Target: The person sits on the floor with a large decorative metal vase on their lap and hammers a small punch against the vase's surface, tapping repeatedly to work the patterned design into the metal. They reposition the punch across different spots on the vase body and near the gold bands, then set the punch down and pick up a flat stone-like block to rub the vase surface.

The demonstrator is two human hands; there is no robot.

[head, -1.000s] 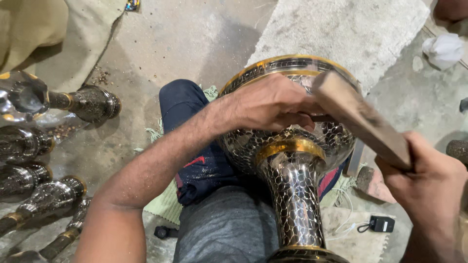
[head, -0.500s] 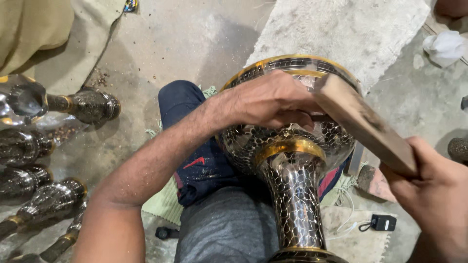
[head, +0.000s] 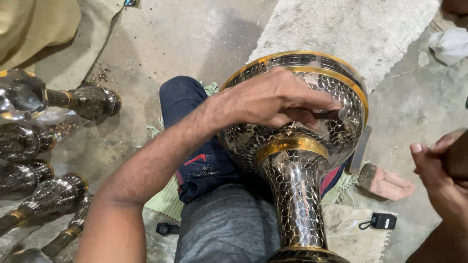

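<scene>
Large metal goblet-shaped vase, dark scale-patterned surface with gold bands at rim and neck, lying tilted across the seated person's lap, bowl away from the body. Left hand: fingers curled closed around a thin dark tool, its tip against the bowl, palm resting on the bowl's upper side. Right hand: at the right edge, clear of the vase, fingers wrapped shut on a dark handle mostly out of view. Similar metal pieces lie on the concrete floor at left.
</scene>
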